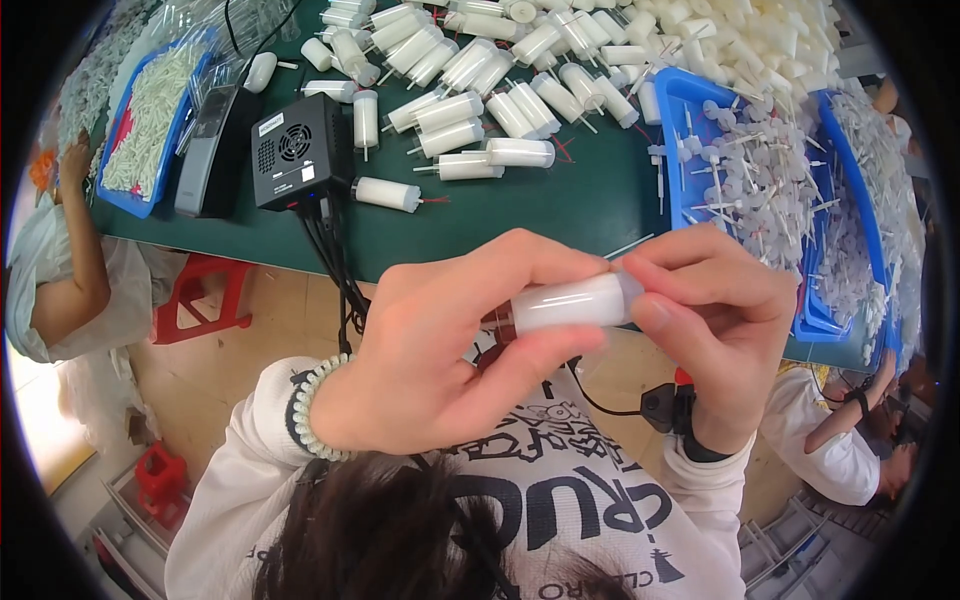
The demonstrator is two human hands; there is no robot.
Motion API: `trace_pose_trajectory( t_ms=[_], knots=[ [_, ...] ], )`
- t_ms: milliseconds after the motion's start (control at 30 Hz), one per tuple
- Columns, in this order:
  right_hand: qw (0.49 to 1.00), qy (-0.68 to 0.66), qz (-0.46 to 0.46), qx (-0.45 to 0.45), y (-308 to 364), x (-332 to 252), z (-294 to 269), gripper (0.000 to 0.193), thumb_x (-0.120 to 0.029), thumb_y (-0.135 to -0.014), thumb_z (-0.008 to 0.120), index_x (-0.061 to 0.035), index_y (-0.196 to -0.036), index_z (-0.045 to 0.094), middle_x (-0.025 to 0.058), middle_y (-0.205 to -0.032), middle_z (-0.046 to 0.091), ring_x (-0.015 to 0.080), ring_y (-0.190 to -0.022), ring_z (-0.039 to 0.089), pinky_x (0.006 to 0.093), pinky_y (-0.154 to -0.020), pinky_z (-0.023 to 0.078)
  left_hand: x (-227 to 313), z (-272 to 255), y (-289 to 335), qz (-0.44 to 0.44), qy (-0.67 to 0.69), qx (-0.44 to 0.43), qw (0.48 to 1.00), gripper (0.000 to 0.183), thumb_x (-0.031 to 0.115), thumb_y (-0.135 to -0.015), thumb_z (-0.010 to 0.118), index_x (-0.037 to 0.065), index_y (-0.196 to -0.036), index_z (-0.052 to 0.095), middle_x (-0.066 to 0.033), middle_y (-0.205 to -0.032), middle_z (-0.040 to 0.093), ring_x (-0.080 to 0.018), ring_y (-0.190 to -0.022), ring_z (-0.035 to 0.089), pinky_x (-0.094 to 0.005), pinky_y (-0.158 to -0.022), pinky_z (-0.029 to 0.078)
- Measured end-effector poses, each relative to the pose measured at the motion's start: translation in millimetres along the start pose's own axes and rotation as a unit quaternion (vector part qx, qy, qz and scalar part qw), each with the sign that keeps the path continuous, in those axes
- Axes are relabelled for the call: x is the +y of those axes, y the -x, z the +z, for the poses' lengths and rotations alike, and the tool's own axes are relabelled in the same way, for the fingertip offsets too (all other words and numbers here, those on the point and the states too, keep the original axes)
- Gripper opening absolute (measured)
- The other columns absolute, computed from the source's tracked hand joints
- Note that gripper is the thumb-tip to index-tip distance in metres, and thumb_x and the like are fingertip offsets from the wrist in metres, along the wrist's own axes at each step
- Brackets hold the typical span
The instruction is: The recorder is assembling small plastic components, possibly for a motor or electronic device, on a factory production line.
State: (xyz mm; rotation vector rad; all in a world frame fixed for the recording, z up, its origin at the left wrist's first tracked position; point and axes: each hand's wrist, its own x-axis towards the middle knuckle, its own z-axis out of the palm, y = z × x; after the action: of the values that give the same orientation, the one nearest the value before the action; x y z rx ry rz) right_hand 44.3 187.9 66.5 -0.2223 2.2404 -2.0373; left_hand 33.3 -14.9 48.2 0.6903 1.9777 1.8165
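My left hand is closed round a white foam-like cylinder in a clear tube, held sideways in front of my chest. Thumb and fingers grip it from below and above, hiding most of its left end, where something reddish shows. At the tube's right end, the fingertips of my right hand pinch a translucent end cap. A thin stick-like tube pokes out just behind my right fingers; whether it joins the cap I cannot tell.
Many similar white cylinders lie on the green table. A blue tray of translucent capped parts stands to the right. At left are a black box with cables and a blue tray of small pieces. Other people work on both sides.
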Motion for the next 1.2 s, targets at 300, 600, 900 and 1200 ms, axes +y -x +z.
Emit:
trace_pose_trajectory(
  t_ms=[300, 600, 900, 1200],
  knots=[
    [0.998, -0.032, -0.054, 0.015, 3, 16, 5, 0.024, -0.008, -0.075, 0.067, 0.0039, -0.095, 0.065, 0.0153, -0.090, 0.061, 0.0176, -0.077, 0.056, 0.0236, -0.065, 0.042, 3, 4, -7, -0.065, 0.178, 0.014, 0.982, 0.021, 0.007, -0.089, 0.048, -0.008, -0.104, 0.049, -0.0146, -0.091, 0.062, -0.0124, -0.070, 0.061, -0.0184, -0.052, 0.041],
    [0.992, -0.014, -0.119, -0.047, -2, 18, -13, 0.028, -0.015, -0.069, 0.074, 0.0015, -0.090, 0.065, 0.0165, -0.087, 0.060, 0.0228, -0.076, 0.058, 0.0351, -0.073, 0.052, 6, 4, -6, -0.132, 0.273, -0.033, 0.952, 0.020, 0.011, -0.089, 0.047, -0.004, -0.102, 0.049, -0.0121, -0.082, 0.063, -0.0052, -0.062, 0.055, -0.0154, -0.048, 0.034],
    [0.978, 0.144, -0.147, -0.047, -3, 11, -6, 0.018, -0.001, -0.062, 0.074, 0.0032, -0.078, 0.068, 0.0141, -0.078, 0.062, 0.0213, -0.073, 0.062, 0.0416, -0.078, 0.055, 2, 3, -4, -0.148, 0.189, -0.024, 0.971, 0.011, 0.006, -0.088, 0.051, -0.003, -0.095, 0.051, -0.0073, -0.081, 0.062, -0.0084, -0.070, 0.060, -0.0188, -0.057, 0.042],
    [0.991, 0.023, -0.131, 0.016, 4, 40, 5, 0.017, 0.000, -0.067, 0.073, -0.0026, -0.084, 0.070, 0.0101, -0.087, 0.068, 0.0183, -0.080, 0.063, 0.0395, -0.088, 0.046, -5, 0, -3, -0.132, 0.182, -0.048, 0.973, 0.017, 0.004, -0.089, 0.050, -0.005, -0.103, 0.047, -0.0128, -0.092, 0.061, -0.0158, -0.083, 0.062, -0.0248, -0.073, 0.048]
  ],
)
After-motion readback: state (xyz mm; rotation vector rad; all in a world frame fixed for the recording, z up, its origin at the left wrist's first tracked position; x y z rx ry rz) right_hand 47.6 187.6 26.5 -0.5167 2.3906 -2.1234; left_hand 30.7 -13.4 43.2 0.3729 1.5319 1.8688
